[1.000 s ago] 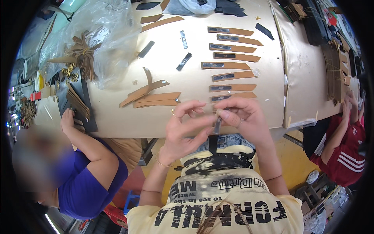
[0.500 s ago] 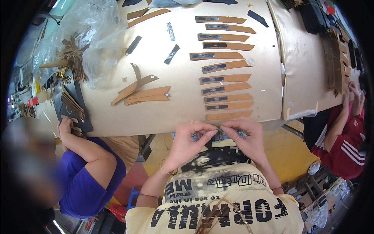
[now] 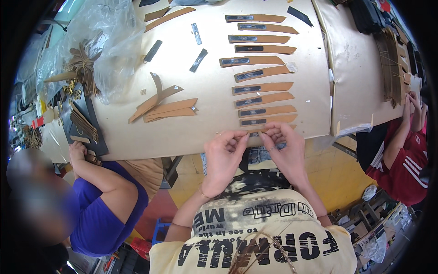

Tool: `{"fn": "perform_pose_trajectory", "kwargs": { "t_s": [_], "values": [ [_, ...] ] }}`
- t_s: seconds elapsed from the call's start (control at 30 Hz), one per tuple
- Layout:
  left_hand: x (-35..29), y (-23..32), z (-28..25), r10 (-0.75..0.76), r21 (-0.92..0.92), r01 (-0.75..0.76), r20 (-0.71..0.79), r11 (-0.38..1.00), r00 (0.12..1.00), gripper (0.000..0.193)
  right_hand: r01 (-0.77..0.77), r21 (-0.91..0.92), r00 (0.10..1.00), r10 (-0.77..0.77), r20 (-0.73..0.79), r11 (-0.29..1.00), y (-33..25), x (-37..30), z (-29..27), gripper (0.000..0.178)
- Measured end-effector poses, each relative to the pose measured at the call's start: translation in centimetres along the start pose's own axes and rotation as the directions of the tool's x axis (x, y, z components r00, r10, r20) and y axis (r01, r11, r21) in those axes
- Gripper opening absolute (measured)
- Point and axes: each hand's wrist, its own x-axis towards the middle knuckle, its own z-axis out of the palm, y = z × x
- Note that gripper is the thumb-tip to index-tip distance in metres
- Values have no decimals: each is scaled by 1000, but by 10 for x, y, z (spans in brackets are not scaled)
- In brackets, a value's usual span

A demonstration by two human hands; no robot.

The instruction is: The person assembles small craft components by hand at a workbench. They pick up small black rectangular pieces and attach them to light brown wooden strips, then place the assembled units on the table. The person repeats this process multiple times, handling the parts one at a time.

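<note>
At the table's near edge, my left hand (image 3: 226, 154) and my right hand (image 3: 288, 150) face each other with thumbs and fingers pinched. Between the fingertips shows a small dark slotted strip (image 3: 254, 134), one end in each hand. It lies over the nearest tan leather strip, which my fingers mostly cover. Beyond stretches a column of tan leather strips with slanted right ends; each bears a dark slotted piece on its left part, such as this leather strip (image 3: 282, 109) and this farther one (image 3: 279, 86).
Loose tan strips (image 3: 171, 109) lie left of the column, with a dark slotted piece (image 3: 198, 60) beyond. Clear plastic (image 3: 112, 50) covers the far left. A person in purple (image 3: 100, 205) sits left, another in red (image 3: 399, 169) right. The table edge (image 3: 182, 153) runs before me.
Both hands have moved from over my lap forward onto the table edge, bringing the dark slotted strip over the nearest leather strip. The view has shifted slightly.
</note>
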Motion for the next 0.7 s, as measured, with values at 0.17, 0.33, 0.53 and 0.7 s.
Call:
{"fn": "perform_pose_trajectory", "kwargs": {
  "t_s": [0.17, 0.33, 0.53, 0.7],
  "values": [
    [0, -1, 3, 4, -32, -5, -29, 999, 1000, 10, 4, -7, 1000, -4, -1, 1000, -1, 1, 1, 25],
    [0, -2, 5, 5, -46, -7, -46, 999, 999, 9, 5, -23, 1000, -5, -1, 1000, 0, 2, 3, 24],
    [-1, -4, 7, 26, -28, -28, -73, 999, 997, 8, 8, -24, 1000, -8, -12, 1000, 0, 2, 4, 24],
    [-1, -4, 10, 34, -24, -37, -102, 999, 994, 7, 12, -36, 1000, -13, -24, 999, 2, 1, 6, 24]
  ]
}}
